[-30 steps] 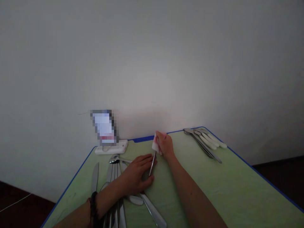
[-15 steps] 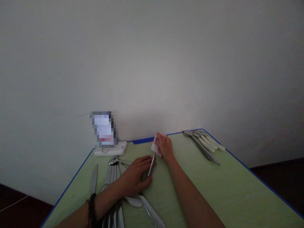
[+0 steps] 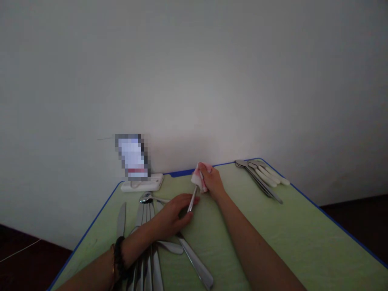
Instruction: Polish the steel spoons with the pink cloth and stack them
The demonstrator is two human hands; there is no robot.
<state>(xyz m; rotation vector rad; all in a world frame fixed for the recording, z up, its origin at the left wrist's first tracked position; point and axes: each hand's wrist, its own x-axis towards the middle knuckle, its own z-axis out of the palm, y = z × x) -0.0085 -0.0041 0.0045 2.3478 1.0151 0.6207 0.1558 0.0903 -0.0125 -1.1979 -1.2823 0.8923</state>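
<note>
Right of the phone, the right hand clasped a cloth over a metal utensil, seemingly for snug contact; the left hand curled about its near end, grip too hidden to tell.

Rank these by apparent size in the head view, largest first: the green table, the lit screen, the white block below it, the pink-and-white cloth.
1. Green table
2. Lit screen
3. White block
4. Pink-and-white cloth, counting only what shows; the right hand covers some, so its place is unsure
</note>
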